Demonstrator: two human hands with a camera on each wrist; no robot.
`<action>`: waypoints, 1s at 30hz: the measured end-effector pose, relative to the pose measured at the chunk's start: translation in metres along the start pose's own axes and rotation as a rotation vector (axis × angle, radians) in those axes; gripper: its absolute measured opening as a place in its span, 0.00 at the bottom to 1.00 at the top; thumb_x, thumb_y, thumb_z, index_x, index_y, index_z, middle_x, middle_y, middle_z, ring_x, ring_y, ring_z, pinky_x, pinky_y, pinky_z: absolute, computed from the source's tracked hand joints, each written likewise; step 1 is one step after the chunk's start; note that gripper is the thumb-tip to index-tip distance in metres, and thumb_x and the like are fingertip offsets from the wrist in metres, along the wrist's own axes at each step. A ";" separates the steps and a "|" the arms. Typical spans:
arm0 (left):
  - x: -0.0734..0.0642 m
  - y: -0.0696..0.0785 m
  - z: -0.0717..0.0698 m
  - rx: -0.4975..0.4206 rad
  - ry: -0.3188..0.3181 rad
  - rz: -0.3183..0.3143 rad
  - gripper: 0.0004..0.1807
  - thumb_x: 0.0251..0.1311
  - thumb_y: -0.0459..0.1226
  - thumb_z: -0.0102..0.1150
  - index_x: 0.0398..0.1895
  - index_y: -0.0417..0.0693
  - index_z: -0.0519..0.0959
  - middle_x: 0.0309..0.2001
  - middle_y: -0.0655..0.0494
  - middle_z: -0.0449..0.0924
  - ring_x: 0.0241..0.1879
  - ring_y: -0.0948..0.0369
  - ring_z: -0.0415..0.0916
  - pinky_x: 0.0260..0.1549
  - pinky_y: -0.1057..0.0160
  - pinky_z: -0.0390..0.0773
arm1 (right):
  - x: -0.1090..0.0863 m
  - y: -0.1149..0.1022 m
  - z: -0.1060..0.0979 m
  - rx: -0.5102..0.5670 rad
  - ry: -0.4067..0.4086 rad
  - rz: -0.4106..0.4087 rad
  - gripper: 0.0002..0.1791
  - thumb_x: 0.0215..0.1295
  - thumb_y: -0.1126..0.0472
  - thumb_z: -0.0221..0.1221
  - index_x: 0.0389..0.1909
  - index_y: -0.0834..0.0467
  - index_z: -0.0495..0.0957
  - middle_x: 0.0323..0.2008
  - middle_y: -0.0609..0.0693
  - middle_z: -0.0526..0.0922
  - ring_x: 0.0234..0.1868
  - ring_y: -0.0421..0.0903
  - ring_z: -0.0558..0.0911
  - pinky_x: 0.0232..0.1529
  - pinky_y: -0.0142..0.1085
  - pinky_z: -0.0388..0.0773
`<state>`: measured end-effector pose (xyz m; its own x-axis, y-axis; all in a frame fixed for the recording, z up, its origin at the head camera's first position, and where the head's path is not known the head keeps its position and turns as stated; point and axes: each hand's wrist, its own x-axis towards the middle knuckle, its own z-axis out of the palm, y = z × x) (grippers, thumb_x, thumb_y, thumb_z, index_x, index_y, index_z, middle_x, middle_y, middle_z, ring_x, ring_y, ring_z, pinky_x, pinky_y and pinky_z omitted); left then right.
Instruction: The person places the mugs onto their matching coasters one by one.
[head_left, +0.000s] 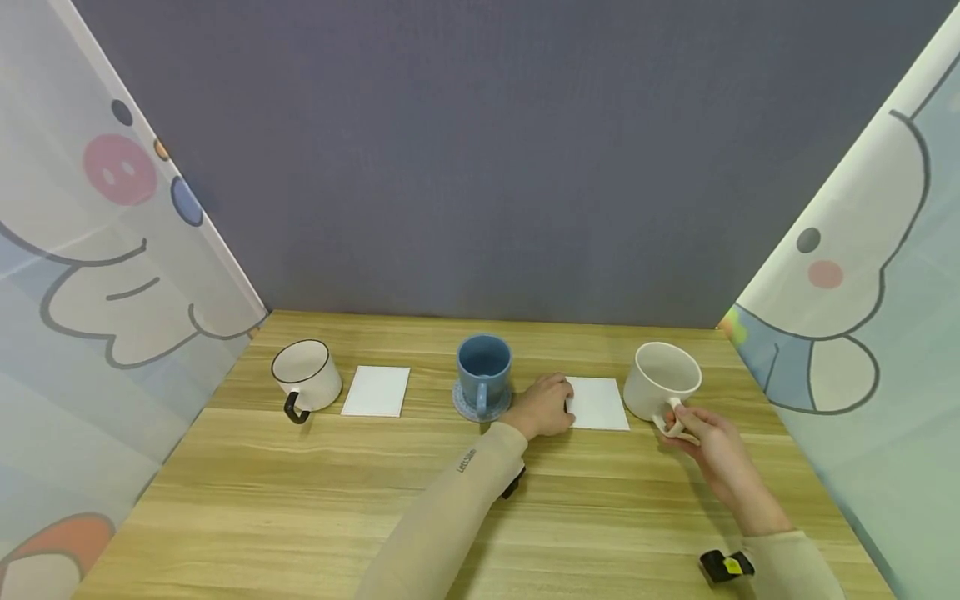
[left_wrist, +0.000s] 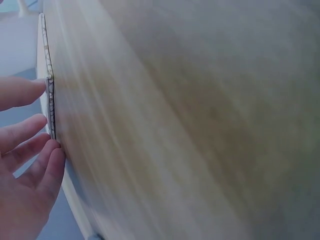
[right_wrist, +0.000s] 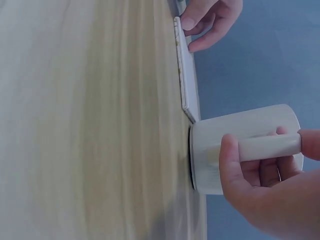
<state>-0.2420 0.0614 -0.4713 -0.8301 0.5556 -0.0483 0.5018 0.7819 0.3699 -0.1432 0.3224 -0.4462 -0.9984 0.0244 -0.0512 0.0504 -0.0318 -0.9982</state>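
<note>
My left hand (head_left: pixel 546 406) holds the left edge of a square white coaster (head_left: pixel 600 405), with curled fingers and thumb at that edge. In the right wrist view, the coaster (right_wrist: pixel 188 82) lies flat on the table. My right hand (head_left: pixel 708 442) grips the handle of a plain white mug (head_left: pixel 663 372) just right of the coaster. Thumb and fingers are around the handle in the right wrist view, and the mug (right_wrist: pixel 215 130) is upright at the tabletop; whether its base touches, I cannot tell. The left wrist view shows the fingers (left_wrist: pixel 37 127) at the coaster's edge.
A blue mug (head_left: pixel 483 371) stands on a round blue-grey coaster (head_left: pixel 463 406) just left of my left hand. Further left are another square white coaster (head_left: pixel 377 392) and a black-rimmed white mug (head_left: pixel 311 379). A grey panel (head_left: pixel 487 167) closes the back of the wooden table (head_left: pixel 300 500).
</note>
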 end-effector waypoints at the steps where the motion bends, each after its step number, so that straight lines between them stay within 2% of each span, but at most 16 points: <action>1: 0.000 0.000 0.000 0.000 0.000 0.000 0.18 0.66 0.44 0.65 0.56 0.49 0.81 0.56 0.59 0.75 0.61 0.58 0.71 0.61 0.65 0.72 | 0.000 -0.001 0.000 -0.002 0.000 0.002 0.19 0.80 0.56 0.53 0.41 0.72 0.78 0.39 0.48 0.78 0.46 0.42 0.79 0.48 0.38 0.84; 8: 0.000 0.001 0.001 -0.019 -0.001 -0.007 0.18 0.66 0.44 0.65 0.56 0.50 0.81 0.56 0.60 0.75 0.61 0.59 0.71 0.60 0.65 0.73 | 0.004 -0.007 0.003 0.078 0.020 0.002 0.18 0.79 0.56 0.54 0.40 0.68 0.81 0.38 0.46 0.78 0.45 0.43 0.76 0.44 0.36 0.84; 12: 0.000 0.000 0.001 -0.042 0.004 -0.019 0.18 0.66 0.44 0.66 0.56 0.51 0.81 0.56 0.61 0.75 0.59 0.60 0.72 0.58 0.65 0.74 | 0.006 -0.006 0.005 0.137 0.000 -0.009 0.16 0.79 0.58 0.52 0.39 0.65 0.82 0.37 0.46 0.79 0.43 0.43 0.77 0.44 0.36 0.83; 18: 0.001 -0.001 0.002 -0.047 0.004 -0.029 0.17 0.65 0.44 0.66 0.56 0.52 0.81 0.56 0.62 0.75 0.59 0.60 0.72 0.57 0.65 0.75 | 0.003 0.002 0.008 0.223 -0.005 -0.059 0.15 0.80 0.62 0.51 0.37 0.66 0.82 0.36 0.48 0.79 0.42 0.44 0.79 0.45 0.35 0.83; 23: 0.001 0.000 0.000 -0.043 0.005 -0.028 0.18 0.65 0.44 0.67 0.56 0.51 0.81 0.55 0.62 0.75 0.59 0.60 0.72 0.57 0.66 0.74 | 0.001 0.007 0.012 0.272 0.013 -0.120 0.15 0.79 0.64 0.51 0.35 0.67 0.82 0.37 0.50 0.80 0.44 0.46 0.79 0.49 0.35 0.83; 30: 0.000 0.000 -0.001 -0.067 0.000 -0.030 0.16 0.65 0.44 0.67 0.53 0.52 0.81 0.53 0.62 0.74 0.57 0.60 0.72 0.54 0.66 0.76 | 0.000 0.004 0.020 0.313 0.046 -0.151 0.14 0.78 0.66 0.52 0.34 0.64 0.83 0.35 0.50 0.82 0.42 0.45 0.81 0.48 0.34 0.83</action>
<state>-0.2422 0.0608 -0.4706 -0.8447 0.5318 -0.0601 0.4591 0.7778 0.4293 -0.1431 0.3022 -0.4492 -0.9914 0.0969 0.0876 -0.1150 -0.3290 -0.9373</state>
